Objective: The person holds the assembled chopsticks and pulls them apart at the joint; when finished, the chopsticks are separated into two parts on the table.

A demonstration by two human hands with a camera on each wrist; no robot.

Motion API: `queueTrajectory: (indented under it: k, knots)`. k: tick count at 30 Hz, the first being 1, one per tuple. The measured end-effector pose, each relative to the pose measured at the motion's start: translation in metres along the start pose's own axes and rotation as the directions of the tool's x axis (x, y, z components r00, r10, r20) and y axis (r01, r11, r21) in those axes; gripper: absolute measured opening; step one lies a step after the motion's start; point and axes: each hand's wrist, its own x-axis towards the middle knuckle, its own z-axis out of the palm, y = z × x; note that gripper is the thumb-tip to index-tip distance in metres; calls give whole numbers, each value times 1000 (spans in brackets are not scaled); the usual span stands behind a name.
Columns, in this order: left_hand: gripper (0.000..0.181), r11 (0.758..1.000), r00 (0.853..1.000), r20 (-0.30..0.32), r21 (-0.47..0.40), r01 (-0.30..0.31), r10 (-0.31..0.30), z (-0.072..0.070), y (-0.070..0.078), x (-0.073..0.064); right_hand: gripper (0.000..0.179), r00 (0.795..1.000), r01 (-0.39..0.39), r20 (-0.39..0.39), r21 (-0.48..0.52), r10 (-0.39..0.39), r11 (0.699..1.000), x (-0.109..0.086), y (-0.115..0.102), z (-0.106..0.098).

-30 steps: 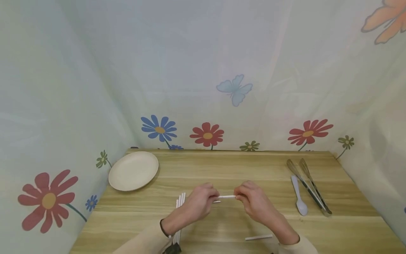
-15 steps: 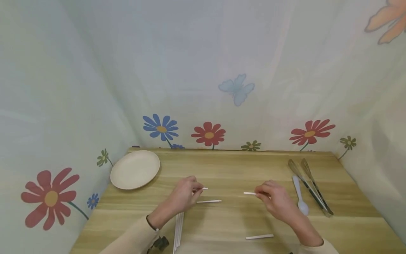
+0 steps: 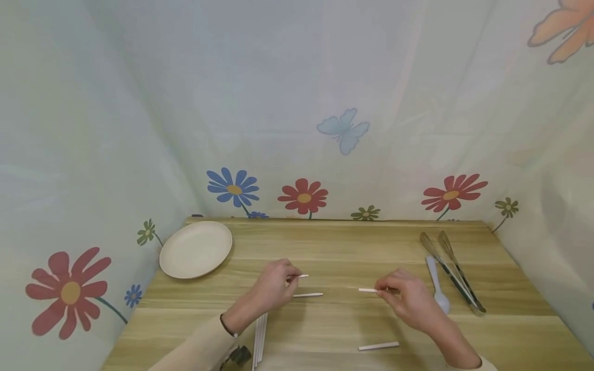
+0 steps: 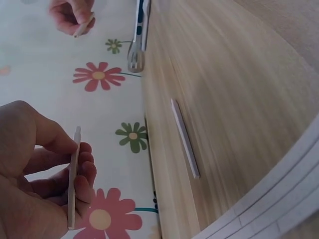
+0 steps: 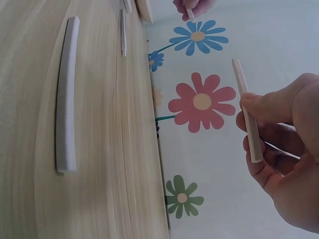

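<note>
My left hand [image 3: 271, 286] pinches a short white stick piece [image 4: 74, 184] between thumb and fingers. This piece narrows to a thin peg at its far end. Well apart to the right, my right hand [image 3: 410, 299] pinches a similar white piece [image 5: 251, 124], its free end pointing left. Both are held above the wooden table. Behind the left fingers lies another short stick with a narrowed end [image 3: 310, 294]. A plain short stick [image 3: 378, 346] lies nearer the front, left of the right forearm. Several long white sticks [image 3: 260, 340] lie side by side beside the left wrist, partly hidden.
A cream plate [image 3: 196, 250] sits at the table's back left corner. On the right lie a pale spoon [image 3: 433, 275], partly behind the right hand, and metal tongs [image 3: 457, 275] with dark handles. Flower-printed curtains [image 3: 260, 129] enclose the table [image 3: 334, 242] at the back and sides.
A second ago both hands held the ends of one white stick between them. They have moved apart, left and right, each with a separate piece. The last half second shows only slight shifts.
</note>
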Motion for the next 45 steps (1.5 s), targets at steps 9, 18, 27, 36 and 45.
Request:
queueTrajectory:
  k: [9, 18, 27, 36, 45]
  knots:
    - [10, 999, 1000, 12, 33, -3, 2, 10, -1, 4, 25, 1000, 28, 9, 3, -28, 1000, -7, -6, -3]
    - [11, 999, 998, 51, 9, 36, -37, 16, 0, 8, 23, 998, 57, 36, 46, -59, 997, -9, -11, -5]
    - [6, 999, 997, 67, 22, 48, -49, 21, 1, 11, 25, 993, 106, 36, 55, -108, 993, -14, -12, -6]
    - [6, 994, 991, 111, 79, 69, -78, 23, 1, 14, 24, 993, 92, 72, 86, -99, 992, -17, -12, -6]
    - [6, 993, 985, 146, 95, 74, -87, 31, -5, 17, 25, 988, 120, 82, 92, -128, 988, -20, -13, -6]
